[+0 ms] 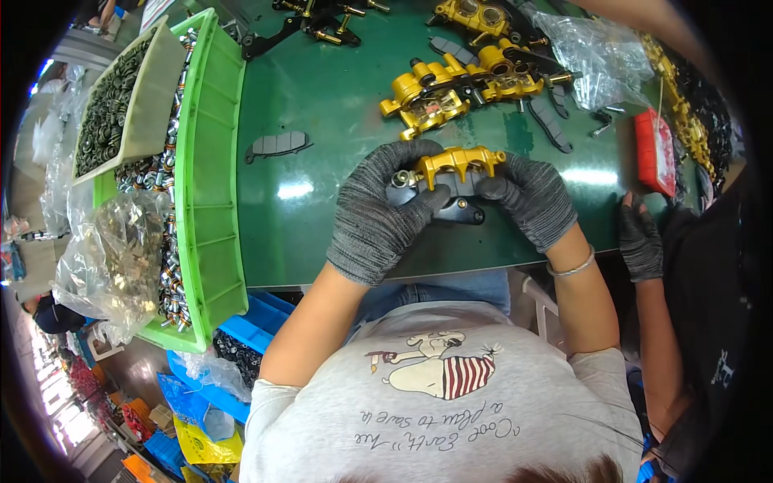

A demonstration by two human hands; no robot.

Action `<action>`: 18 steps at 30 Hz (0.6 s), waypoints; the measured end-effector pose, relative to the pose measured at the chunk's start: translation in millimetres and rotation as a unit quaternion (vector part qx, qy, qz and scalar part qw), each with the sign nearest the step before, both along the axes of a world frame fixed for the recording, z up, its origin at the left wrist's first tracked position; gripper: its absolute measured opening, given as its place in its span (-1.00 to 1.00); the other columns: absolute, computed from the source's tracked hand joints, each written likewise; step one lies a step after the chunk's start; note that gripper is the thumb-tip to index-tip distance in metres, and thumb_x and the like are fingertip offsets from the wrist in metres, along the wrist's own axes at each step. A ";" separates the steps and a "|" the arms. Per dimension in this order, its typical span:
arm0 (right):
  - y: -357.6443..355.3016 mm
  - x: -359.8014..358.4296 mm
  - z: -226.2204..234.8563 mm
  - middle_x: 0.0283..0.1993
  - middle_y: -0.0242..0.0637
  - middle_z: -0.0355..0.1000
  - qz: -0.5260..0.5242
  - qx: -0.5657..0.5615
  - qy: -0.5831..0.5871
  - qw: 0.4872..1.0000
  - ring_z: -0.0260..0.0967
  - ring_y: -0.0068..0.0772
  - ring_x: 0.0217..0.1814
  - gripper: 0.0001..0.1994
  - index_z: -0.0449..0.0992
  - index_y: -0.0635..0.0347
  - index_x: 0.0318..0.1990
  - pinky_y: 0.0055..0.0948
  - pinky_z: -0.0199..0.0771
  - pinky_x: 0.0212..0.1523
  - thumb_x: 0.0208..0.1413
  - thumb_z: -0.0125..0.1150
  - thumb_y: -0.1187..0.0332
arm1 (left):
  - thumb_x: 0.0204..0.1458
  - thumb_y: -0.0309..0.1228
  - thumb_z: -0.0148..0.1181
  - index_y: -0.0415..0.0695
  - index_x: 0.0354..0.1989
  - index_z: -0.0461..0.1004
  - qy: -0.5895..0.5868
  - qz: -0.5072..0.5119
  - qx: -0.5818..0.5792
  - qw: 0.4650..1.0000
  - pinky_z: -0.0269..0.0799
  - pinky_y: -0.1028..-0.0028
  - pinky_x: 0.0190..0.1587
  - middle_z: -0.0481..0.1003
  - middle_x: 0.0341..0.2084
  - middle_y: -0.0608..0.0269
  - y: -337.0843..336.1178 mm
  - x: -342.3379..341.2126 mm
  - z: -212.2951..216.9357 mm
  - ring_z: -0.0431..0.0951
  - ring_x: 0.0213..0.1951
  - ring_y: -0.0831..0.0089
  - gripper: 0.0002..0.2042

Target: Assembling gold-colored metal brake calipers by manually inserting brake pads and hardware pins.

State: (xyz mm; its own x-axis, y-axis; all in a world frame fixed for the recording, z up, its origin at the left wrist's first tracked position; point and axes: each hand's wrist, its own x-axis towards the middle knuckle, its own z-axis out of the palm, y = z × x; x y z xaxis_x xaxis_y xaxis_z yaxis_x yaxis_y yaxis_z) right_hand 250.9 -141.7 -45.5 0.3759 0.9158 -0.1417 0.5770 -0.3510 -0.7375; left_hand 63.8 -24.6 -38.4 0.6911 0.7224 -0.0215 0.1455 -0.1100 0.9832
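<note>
- Between your left hand (377, 211) and right hand (535, 197), above the green counter (322, 197), hung a gold caliper (463, 161) with a dark pad (460, 185) and a black bracket (457, 212) below it.
- Both hands pinched the assembly by its ends, thumbs toward you; the fingertips behind it were hidden. Uneven pressure from the two sides could have twisted the parts out of line or let the pad slip.
- Your knit gloves probably dulled your touch, so a poorly seated pad might have gone unnoticed.
- At your right wrist, a metal bangle (572, 267) could have snagged on a protruding part.
- Beyond your hands, more gold calipers (427, 101) crowded together near loose pads (550, 127); a careless set-down there could have chipped or scattered something.
- Off to your left, a single pad (279, 146) lay alone, where a sweeping forearm might have pushed it.
- To your right, a co-worker's gloved hand (640, 237) was near the red container (656, 151); a wide elbow could have bumped that arm.
- Farther left, a cream tray (153, 113) of small rings sat over the green crate (213, 177) of metal fittings; a knock could have mixed them.
</note>
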 end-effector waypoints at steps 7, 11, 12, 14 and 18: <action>2.7 -2.2 26.0 -0.40 -0.14 0.50 0.040 -0.040 -0.083 0.995 0.45 -0.21 -0.36 -0.63 0.52 0.23 -0.17 -0.38 0.42 -0.27 -0.01 0.26 0.11 | -0.20 -0.48 0.34 -0.17 -0.12 0.46 -0.004 -0.008 -0.014 1.000 0.36 0.44 0.01 0.50 -0.19 0.20 3.5 -3.6 -1.8 0.48 -0.11 0.40 -0.62; -2.7 28.8 34.3 -0.26 -0.05 0.48 -0.071 -0.014 -0.021 0.997 0.43 -0.07 -0.19 -0.58 0.52 0.23 -0.21 -0.24 0.41 -0.16 -0.03 0.23 0.02 | -0.19 -0.50 0.33 -0.19 -0.10 0.45 0.000 -0.009 -0.019 1.000 0.34 0.43 0.03 0.49 -0.17 0.19 4.5 -18.9 2.8 0.47 -0.09 0.39 -0.61; -5.4 45.0 29.6 -0.26 -0.05 0.48 -0.073 -0.015 -0.021 0.997 0.43 -0.07 -0.19 -0.58 0.52 0.23 -0.21 -0.24 0.41 -0.16 -0.03 0.23 0.02 | -0.17 -0.50 0.31 -0.19 -0.09 0.44 -0.001 -0.012 -0.029 1.000 0.33 0.42 0.05 0.49 -0.16 0.18 4.9 -23.1 6.7 0.46 -0.07 0.38 -0.61; -8.7 71.9 13.5 -0.10 -0.07 0.44 -0.115 0.022 -0.449 0.886 0.37 -0.06 -0.06 -0.64 0.51 0.21 -0.22 -0.21 0.36 -0.06 -0.02 0.24 0.10 | -0.16 -0.50 0.30 -0.19 -0.08 0.44 0.001 -0.014 -0.038 0.999 0.32 0.41 0.06 0.48 -0.16 0.18 8.4 -31.0 7.3 0.45 -0.06 0.38 -0.61; -3.1 72.8 6.2 0.01 -0.07 0.38 -0.135 -0.056 -0.383 0.912 0.29 -0.04 0.07 -0.64 0.50 0.19 -0.15 -0.20 0.30 0.04 -0.03 0.25 0.14 | -0.12 -0.50 0.24 -0.19 -0.03 0.41 -0.024 -0.040 -0.017 0.999 0.29 0.38 0.10 0.46 -0.10 0.16 14.9 -45.9 -0.8 0.43 -0.02 0.35 -0.60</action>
State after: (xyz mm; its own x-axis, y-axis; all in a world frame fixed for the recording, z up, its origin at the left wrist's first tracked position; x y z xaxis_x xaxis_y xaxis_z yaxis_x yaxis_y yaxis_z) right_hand 323.7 -144.8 -39.3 0.6145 0.7704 0.1698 0.7886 -0.6059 -0.1051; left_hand 18.0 -9.7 -39.2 0.7470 0.6648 -0.0113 0.0907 -0.0851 0.9922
